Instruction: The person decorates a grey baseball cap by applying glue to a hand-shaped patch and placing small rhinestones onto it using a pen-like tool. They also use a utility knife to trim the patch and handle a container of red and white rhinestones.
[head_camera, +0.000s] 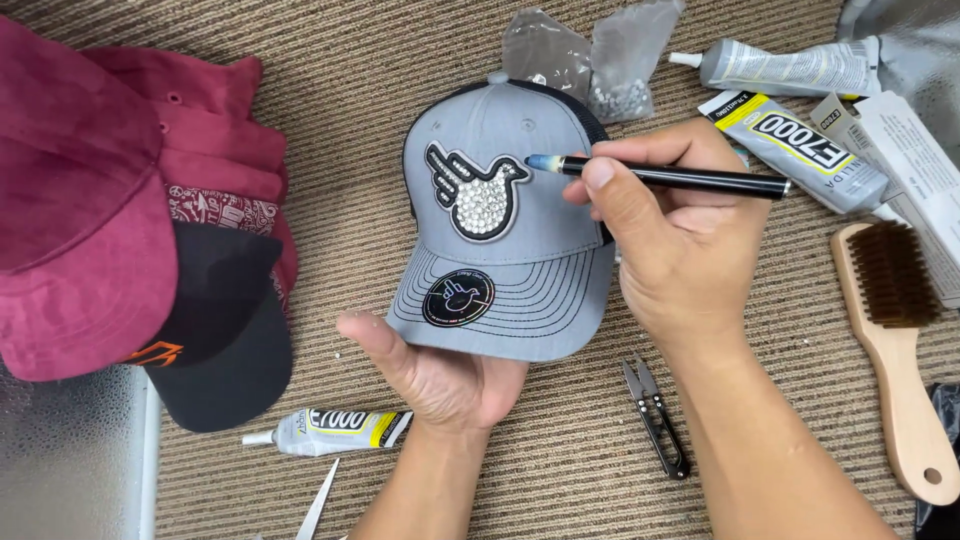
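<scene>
Both forearms rise from six o'clock onto a ribbed tan mat (560, 460). At centre, the left hand (440, 375) cups the brim of a grey cap (520, 240) from below, thumb pressed along the brim's left edge, fingers curled under out of sight. On the cap's front panel sits a bird-shaped patch (475, 190), its body filled with small clear stones, and a round sticker (458, 297) lies on the brim.

From three o'clock, the right hand (660, 240) pinches a slim black pen tool (670, 177) between thumb and forefinger, the other fingers folded beneath; its pale blue tip touches, or very nearly touches, the bird's head (hard to tell which).

At nine o'clock lies a heap of maroon caps (90, 200) over a black cap (225, 350). A glue tube (330, 430) lies at seven o'clock, black thread snips (655, 415) at five. Toward one and two o'clock are plastic bags of stones (600, 55) and two more glue tubes (790, 70). A wooden brush (895, 340) rests at four o'clock.
</scene>
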